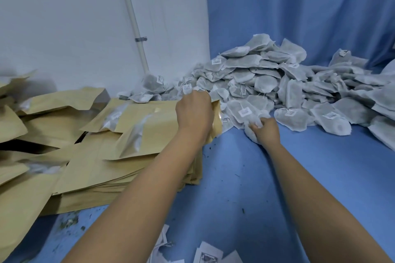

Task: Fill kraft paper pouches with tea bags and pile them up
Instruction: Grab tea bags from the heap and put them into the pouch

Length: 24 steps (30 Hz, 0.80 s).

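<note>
A big heap of grey-white tea bags (277, 83) with small white labels lies on the blue cloth against the back curtain. My right hand (267, 131) is closed on one tea bag (251, 132) at the heap's near edge. My left hand (195, 111) grips the mouth of a kraft paper pouch (154, 126), which lies on top of a stack of flat kraft pouches (102, 168). The pouch mouth (217, 121) faces right toward the tea bags. Filled pouches (53, 109) are piled loosely at the left.
A white wall with a thin white pipe (132, 17) stands behind the pouches. Blue curtain (299, 6) hangs behind the heap. Blue cloth (235, 177) covers the surface, sprinkled with tea crumbs. Loose paper slips (209, 254) lie at the near edge.
</note>
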### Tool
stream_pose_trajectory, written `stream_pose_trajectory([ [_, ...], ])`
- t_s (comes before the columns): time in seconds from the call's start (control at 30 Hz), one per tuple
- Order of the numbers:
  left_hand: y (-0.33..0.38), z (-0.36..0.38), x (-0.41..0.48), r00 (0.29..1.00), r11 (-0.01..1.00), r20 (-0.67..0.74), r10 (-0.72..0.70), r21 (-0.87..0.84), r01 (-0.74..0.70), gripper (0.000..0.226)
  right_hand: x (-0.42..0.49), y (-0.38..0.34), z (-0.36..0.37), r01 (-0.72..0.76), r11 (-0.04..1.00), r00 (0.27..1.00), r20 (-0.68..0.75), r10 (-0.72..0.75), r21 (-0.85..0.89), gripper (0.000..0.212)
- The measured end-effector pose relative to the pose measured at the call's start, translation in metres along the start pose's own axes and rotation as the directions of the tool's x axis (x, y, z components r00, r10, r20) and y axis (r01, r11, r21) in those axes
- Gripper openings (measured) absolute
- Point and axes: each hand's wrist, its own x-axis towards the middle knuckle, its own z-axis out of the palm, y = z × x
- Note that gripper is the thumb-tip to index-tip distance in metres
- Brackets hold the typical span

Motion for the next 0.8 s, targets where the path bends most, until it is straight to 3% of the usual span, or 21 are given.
stream_pose_trajectory([
  [0.1, -0.006, -0.011, -0.009, 1.0, 1.0, 0.011, -0.018, -0.021, 0.018, 0.019, -0.035, -0.024, -0.015, -0.016, 0.966, 0.982, -0.178, 0.064, 0.259, 0.046],
  [0.17, -0.013, -0.023, -0.017, 0.999, 0.999, 0.015, -0.032, -0.009, 0.032, 0.019, -0.068, -0.055, -0.031, 0.131, 0.839, 0.947, -0.318, 0.053, 0.529, 0.037],
  [0.23, -0.023, -0.037, -0.029, 0.998, 0.998, 0.014, -0.056, -0.02, 0.056, 0.019, -0.105, -0.091, -0.049, 0.333, 0.668, 0.931, -0.345, -0.12, 0.666, 0.02],
  [0.27, -0.028, -0.045, -0.035, 0.998, 0.997, 0.002, -0.07, -0.038, 0.07, 0.018, -0.125, -0.108, -0.056, 0.427, 0.619, 0.904, -0.328, -0.274, 0.659, 0.019],
  [0.33, -0.039, -0.063, -0.05, 0.995, 0.993, -0.05, -0.092, -0.084, 0.088, 0.018, -0.162, -0.136, -0.06, 0.506, 0.594, 0.825, -0.15, -0.545, 0.625, 0.026],
  [0.4, -0.047, -0.08, -0.066, 0.993, 0.99, -0.079, -0.083, -0.12, 0.073, 0.019, -0.179, -0.16, -0.057, 0.515, 0.694, 0.788, 0.041, -0.614, 0.503, 0.034],
  [0.47, -0.056, -0.094, -0.084, 0.995, 0.987, -0.069, -0.069, -0.152, 0.058, 0.019, -0.187, -0.187, -0.049, 0.471, 0.829, 0.846, 0.113, -0.522, 0.303, 0.034],
  [0.53, -0.062, -0.105, -0.104, 0.996, 0.981, -0.058, -0.068, -0.188, 0.056, 0.019, -0.201, -0.213, -0.036, 0.405, 0.898, 0.887, 0.166, -0.431, 0.169, 0.041],
  [0.63, -0.069, -0.117, -0.132, 0.998, 0.971, -0.069, -0.014, -0.239, -0.003, 0.022, -0.231, -0.233, -0.018, 0.212, 0.926, 0.894, 0.322, -0.313, 0.313, 0.038],
  [0.67, -0.075, -0.12, -0.139, 0.998, 0.973, -0.067, -0.008, -0.231, -0.007, 0.022, -0.243, -0.238, -0.015, 0.17, 0.93, 0.861, 0.409, -0.3, 0.325, 0.037],
  [0.73, -0.098, -0.124, -0.145, 0.997, 0.981, -0.035, -0.07, -0.186, 0.062, 0.025, -0.264, -0.25, -0.008, 0.125, 0.945, 0.719, 0.628, -0.297, 0.303, 0.035],
  [0.8, -0.129, -0.126, -0.146, 0.99, 0.982, -0.009, -0.139, -0.133, 0.136, 0.028, -0.285, -0.259, 0.001, 0.331, 0.901, 0.646, 0.629, -0.432, 0.28, 0.02],
])
